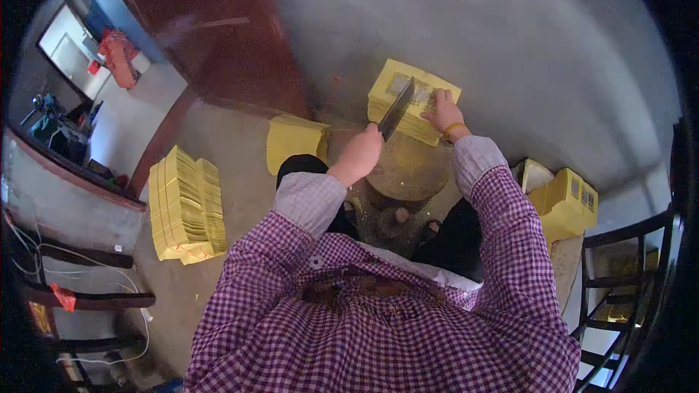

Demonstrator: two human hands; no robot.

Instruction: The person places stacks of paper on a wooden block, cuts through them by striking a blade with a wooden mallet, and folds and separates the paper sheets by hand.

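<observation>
My left hand [358, 154] is closed round the handle of a cleaver [397, 110]. Its dark blade slants up and to the right, at the near side of a stack of yellow paper [397, 76] with dark printed patches on top. From the right, my right hand [444, 113] grips the top of this stack, fingers bent and thumb pressed to the paper. The stack rests at the far side of a round wooden block [409, 171], against the wall. Whether the blade touches the paper I cannot tell.
Tied bundles of yellow paper [186, 204] stand on the floor at left. A yellow sheet or bag [293, 144] lies left of the block. Another printed yellow stack [568, 204] is at right, near a dark chair frame [633, 276]. A red-brown door [211, 22] stands behind.
</observation>
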